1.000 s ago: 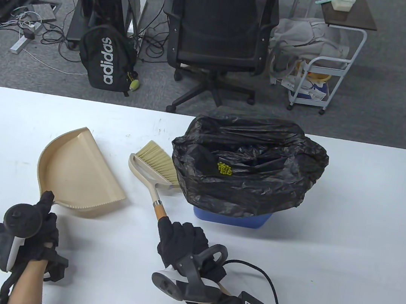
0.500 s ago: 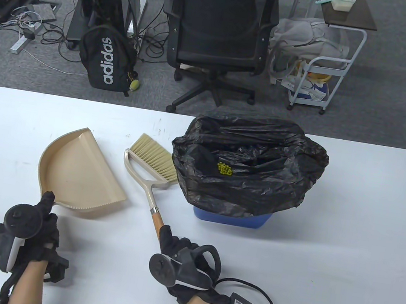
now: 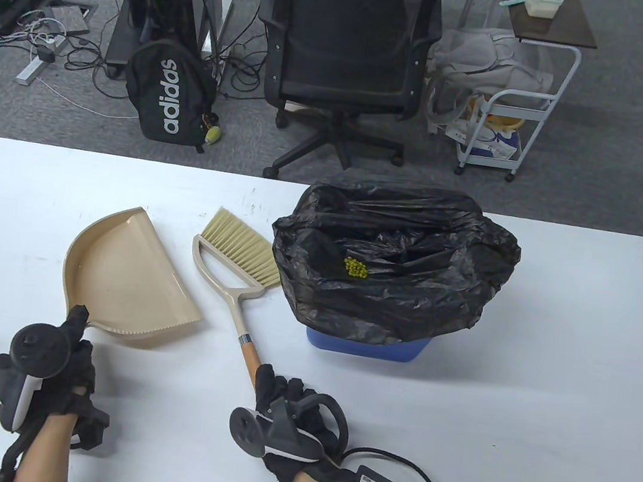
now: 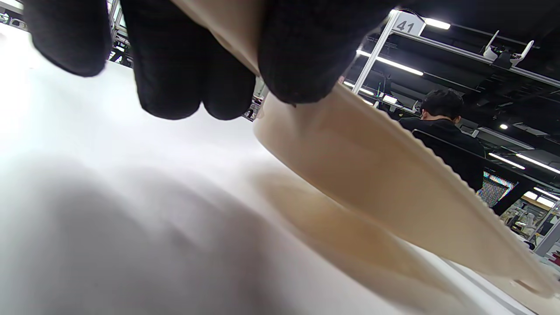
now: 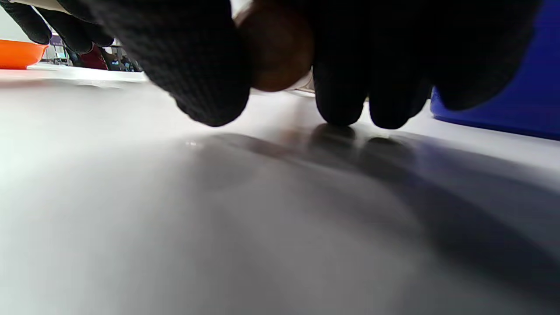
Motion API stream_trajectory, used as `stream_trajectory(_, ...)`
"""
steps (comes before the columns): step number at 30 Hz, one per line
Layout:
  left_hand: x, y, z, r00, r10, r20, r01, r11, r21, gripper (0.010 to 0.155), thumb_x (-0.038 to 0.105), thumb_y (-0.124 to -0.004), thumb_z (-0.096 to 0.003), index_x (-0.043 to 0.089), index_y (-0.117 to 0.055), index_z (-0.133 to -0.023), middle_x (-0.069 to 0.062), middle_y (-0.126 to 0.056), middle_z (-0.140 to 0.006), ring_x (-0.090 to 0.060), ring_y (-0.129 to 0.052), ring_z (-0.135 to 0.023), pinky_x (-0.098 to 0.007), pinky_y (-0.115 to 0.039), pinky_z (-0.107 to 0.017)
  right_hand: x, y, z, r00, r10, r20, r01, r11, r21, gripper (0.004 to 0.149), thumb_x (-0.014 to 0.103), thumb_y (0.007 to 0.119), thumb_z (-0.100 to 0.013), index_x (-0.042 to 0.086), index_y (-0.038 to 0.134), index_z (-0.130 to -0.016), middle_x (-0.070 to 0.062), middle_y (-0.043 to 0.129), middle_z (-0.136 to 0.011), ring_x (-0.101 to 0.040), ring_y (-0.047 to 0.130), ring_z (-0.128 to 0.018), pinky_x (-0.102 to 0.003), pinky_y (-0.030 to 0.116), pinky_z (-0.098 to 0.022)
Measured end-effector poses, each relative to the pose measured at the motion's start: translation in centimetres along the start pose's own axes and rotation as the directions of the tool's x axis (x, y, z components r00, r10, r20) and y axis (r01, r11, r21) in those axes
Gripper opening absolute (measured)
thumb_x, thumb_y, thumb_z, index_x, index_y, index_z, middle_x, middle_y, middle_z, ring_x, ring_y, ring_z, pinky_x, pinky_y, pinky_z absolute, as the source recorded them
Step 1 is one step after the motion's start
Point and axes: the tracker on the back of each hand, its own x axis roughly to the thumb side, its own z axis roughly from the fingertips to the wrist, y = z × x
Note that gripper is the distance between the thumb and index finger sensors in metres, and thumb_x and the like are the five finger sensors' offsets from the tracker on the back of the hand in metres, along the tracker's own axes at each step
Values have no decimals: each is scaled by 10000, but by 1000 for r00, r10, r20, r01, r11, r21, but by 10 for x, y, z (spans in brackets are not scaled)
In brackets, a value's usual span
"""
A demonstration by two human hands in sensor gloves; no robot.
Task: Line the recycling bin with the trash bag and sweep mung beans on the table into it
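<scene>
On table (image 3: 553, 348), beans (image 3: 355, 268) lay inside bag (image 3: 399, 289) lining bin (image 3: 366, 344). Left hand (image 3: 63, 371) pinched dustpan (image 3: 126, 275) edge; right hand (image 3: 289, 414) clenched round brush (image 3: 237, 277) handle beside bin.

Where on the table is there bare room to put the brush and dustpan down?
Bare table lies right of the bin, along the far-left edge beyond the dustpan, and at the near edge between both hands. It is crowded mid-table: the brush bristles lie against the bag, dustpan close beside.
</scene>
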Motion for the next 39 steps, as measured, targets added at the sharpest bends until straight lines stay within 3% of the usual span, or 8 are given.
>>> stream_trajectory(14, 4, -4, 2, 1000, -27, 9, 27, 1000, -2, 580, 179, -885, -491, 236, -765, -1055, -265, -898, -981, -566, -907, -843, -787, -693, -584, 0, 3, 0, 999, 21, 24, -22, 999, 42, 814, 336, 801, -502, -145, 483, -1077, -369, 751, -944, -600, 816, -836, -677, 738, -535)
stream_trajectory(18, 4, -4, 2, 1000, -29, 9, 29, 1000, -2, 581, 179, -885, -492, 234, -763, -1057, -265, -897, -982, -565, -907, -845, -787, -692, -584, -4, 0, 0, 999, -34, 29, 32, 997, 63, 843, 394, 789, -504, -111, 467, -1098, -385, 725, -964, -627, 786, -846, -688, 721, -541)
stream_trajectory(29, 6, -4, 3, 999, -44, 12, 44, 999, 5, 582, 179, -885, -493, 237, -761, -1058, -266, -896, -983, -566, -908, -844, -787, -692, -584, -26, -47, 17, 983, -174, 52, 178, 982, -71, 862, 483, 753, -506, -74, 500, -1114, -405, 687, -993, -660, 739, -859, -706, 692, -549)
stream_trajectory(39, 9, -5, 4, 998, -60, 19, 59, 998, 13, 581, 179, -884, -494, 233, -761, -1059, -267, -899, -981, -566, -908, -843, -786, -693, -583, -63, -73, 65, 985, -163, 58, 171, 971, -166, 847, 484, 748, -507, -68, 527, -1110, -404, 694, -993, -660, 737, -861, -708, 690, -550)
